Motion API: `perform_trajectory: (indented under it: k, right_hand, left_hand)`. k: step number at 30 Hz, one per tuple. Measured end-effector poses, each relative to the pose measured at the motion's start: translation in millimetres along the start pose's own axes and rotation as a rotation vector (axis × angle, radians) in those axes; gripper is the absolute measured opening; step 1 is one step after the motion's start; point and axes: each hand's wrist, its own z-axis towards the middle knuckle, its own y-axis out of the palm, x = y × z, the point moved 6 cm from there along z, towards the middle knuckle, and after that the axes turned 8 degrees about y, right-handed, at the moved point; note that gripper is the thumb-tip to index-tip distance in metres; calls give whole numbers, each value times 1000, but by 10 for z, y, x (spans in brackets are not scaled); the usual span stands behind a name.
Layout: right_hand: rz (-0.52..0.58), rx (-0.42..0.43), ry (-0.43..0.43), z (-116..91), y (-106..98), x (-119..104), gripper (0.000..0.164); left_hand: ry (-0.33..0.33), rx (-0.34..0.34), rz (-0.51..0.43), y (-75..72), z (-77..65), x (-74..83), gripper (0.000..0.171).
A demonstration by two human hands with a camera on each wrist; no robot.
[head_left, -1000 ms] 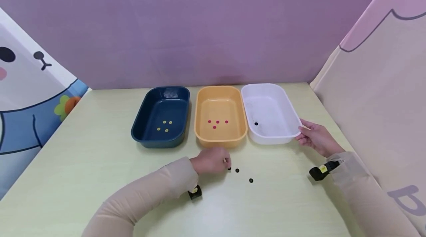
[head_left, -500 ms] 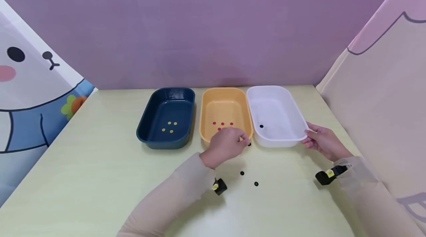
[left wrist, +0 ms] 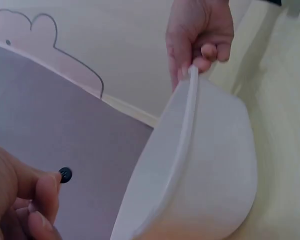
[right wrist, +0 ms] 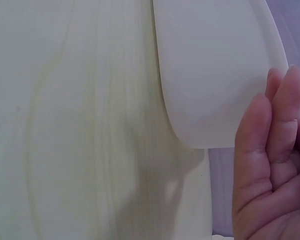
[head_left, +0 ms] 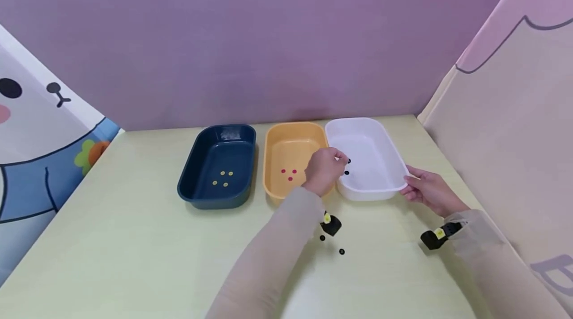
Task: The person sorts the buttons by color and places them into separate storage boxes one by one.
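My left hand point(head_left: 323, 169) pinches a small black button point(left wrist: 65, 175) between thumb and fingertip, above the near left part of the white tray point(head_left: 369, 195). Inside that tray lies another black button point(head_left: 346, 172). My right hand point(head_left: 430, 191) grips the tray's near right corner, thumb over the rim and fingers below, as the left wrist view also shows. Two more black buttons, one point(head_left: 322, 238) near the left wrist's camera and one point(head_left: 342, 251) farther right, lie on the table.
Left of the white tray stands a yellow tray point(head_left: 267, 182) with red buttons point(head_left: 290, 178), partly covered by my left hand. A dark blue tray point(head_left: 216, 204) holding several yellow buttons point(head_left: 226, 184) is farther left. A purple curtain point(head_left: 268, 45) rises behind the trays.
My left hand has picked a black button off the table and carried it forward and right, over the white tray. My right hand keeps its grip on the tray's corner.
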Motion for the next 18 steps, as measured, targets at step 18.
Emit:
perform_trajectory:
  k: [18]
  right_hand:
    - [-114, 49, 29, 35, 14, -28, 56]
  left_hand:
    - [-138, -208, 186, 119, 537, -147, 26]
